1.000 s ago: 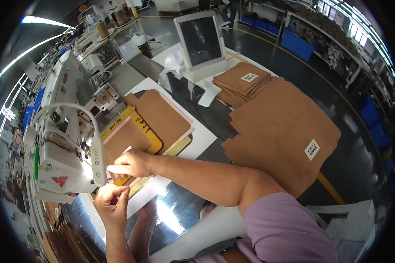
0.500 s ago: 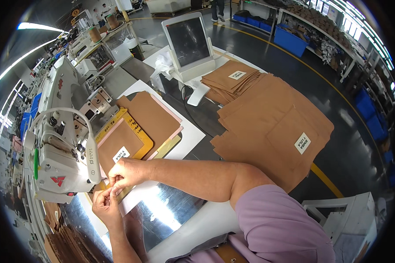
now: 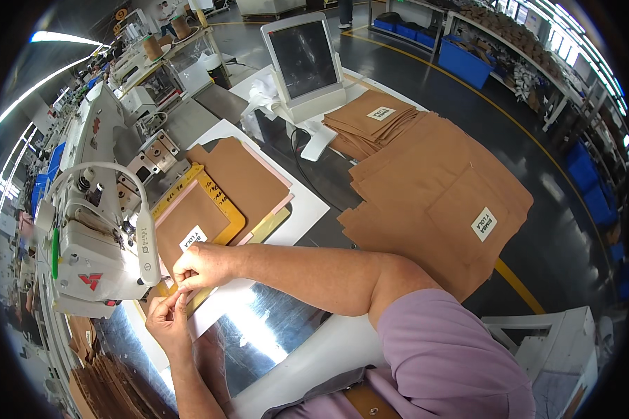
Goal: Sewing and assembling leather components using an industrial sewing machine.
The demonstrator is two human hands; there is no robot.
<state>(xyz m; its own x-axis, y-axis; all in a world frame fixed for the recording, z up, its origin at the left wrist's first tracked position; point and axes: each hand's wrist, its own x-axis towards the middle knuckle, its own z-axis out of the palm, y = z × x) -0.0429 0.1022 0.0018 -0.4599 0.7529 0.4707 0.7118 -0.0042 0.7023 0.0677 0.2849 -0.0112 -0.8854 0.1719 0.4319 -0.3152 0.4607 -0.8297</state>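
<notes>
Under the white sewing machine head (image 3: 98,258), a yellow template frame (image 3: 225,202) lies over a brown fabric panel (image 3: 244,171) with pink and pale yellow layers beneath. Inside the frame sits a smaller brown piece (image 3: 192,218) bearing a white label (image 3: 193,238). My right hand (image 3: 201,267) rests at the frame's near edge, fingers pinched together. My left hand (image 3: 168,322) is just below it, thumb and fingertips pinched and meeting the right fingertips. Whatever sits between the fingertips is too small to make out.
Brown panels (image 3: 433,202) with a labelled pocket piece lie right of my arm, beside a stack of brown pieces (image 3: 370,119). A tablet on a stand (image 3: 304,63) stands at the back. Below the machine hang more brown pieces (image 3: 115,384). A white stool (image 3: 545,349) is at lower right.
Both hands stay pinched together at the frame's near edge, with only slight shifts. The view has tilted a little, and a distant person has moved partly out of sight.
</notes>
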